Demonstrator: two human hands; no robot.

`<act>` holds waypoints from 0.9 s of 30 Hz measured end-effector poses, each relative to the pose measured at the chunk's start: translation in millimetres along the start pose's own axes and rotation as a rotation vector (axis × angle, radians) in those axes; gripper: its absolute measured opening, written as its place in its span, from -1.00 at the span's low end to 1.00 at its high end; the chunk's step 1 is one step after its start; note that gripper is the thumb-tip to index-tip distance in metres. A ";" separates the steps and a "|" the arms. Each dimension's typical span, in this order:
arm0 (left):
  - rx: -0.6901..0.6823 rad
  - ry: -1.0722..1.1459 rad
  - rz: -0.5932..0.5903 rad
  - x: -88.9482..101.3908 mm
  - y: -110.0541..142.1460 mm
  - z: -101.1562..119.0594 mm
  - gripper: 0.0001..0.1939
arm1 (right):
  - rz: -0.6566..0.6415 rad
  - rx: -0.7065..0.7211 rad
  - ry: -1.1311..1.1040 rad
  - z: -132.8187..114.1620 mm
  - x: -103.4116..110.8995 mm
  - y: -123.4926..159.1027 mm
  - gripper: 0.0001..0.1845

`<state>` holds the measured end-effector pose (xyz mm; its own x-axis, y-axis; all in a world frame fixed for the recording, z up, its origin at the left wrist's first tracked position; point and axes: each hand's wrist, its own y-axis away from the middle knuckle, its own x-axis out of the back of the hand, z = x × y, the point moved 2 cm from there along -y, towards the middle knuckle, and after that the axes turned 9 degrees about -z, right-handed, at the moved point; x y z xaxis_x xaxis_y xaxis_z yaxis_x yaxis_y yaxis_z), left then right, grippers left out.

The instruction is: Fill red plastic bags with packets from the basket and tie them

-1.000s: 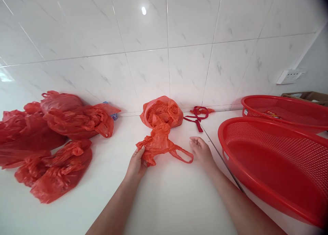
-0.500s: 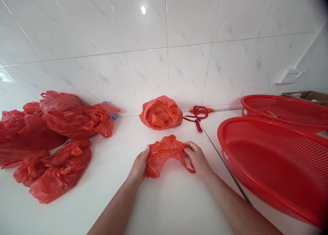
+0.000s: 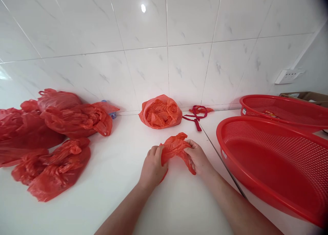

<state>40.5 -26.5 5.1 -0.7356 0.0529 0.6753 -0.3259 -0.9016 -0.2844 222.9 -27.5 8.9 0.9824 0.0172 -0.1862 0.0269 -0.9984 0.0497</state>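
A thin red plastic bag (image 3: 175, 146) is bunched between my two hands, just over the white tabletop. My left hand (image 3: 153, 166) wraps round its left side, and a bit of red film shows below the palm. On the other side my right hand (image 3: 199, 157) pinches the bag between thumb and fingers, with a strip of it hanging down beside the fingertips. Behind them, near the wall, sits a larger red bag (image 3: 161, 112) stuffed with crumpled red plastic bags. A dark red strap (image 3: 197, 123) lies to the right of it.
Several full red plastic bags (image 3: 61, 170) are heaped at the left, with something blue (image 3: 112, 115) behind them. At the right stand a large red perforated basket (image 3: 256, 180) and a second red basket (image 3: 287, 108). A white tiled wall (image 3: 146, 70) with a socket (image 3: 289, 76) closes the back.
My right hand has closed on the bag, which was pulled away from the stuffed bag toward me. My left hand has moved right, and the bag is now gathered into a smaller bunch.
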 end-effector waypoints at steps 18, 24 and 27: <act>0.362 0.141 0.204 43.2 -9.8 -49.4 -0.92 | 0.009 0.049 -0.506 10.3 31.2 -18.8 -0.81; 0.462 1.116 0.313 35.5 -16.5 -64.1 -0.89 | -0.169 0.035 -0.356 6.3 29.7 -14.2 -0.79; 0.507 1.225 0.324 37.4 -19.5 -66.8 -0.88 | -0.203 0.003 0.016 6.8 30.4 -12.0 -0.68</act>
<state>-20.3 21.7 -9.6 -0.8735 -0.0845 -0.4794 0.0165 -0.9894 0.1444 251.2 -15.3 -4.1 0.9596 0.2191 -0.1768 0.2242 -0.9745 0.0096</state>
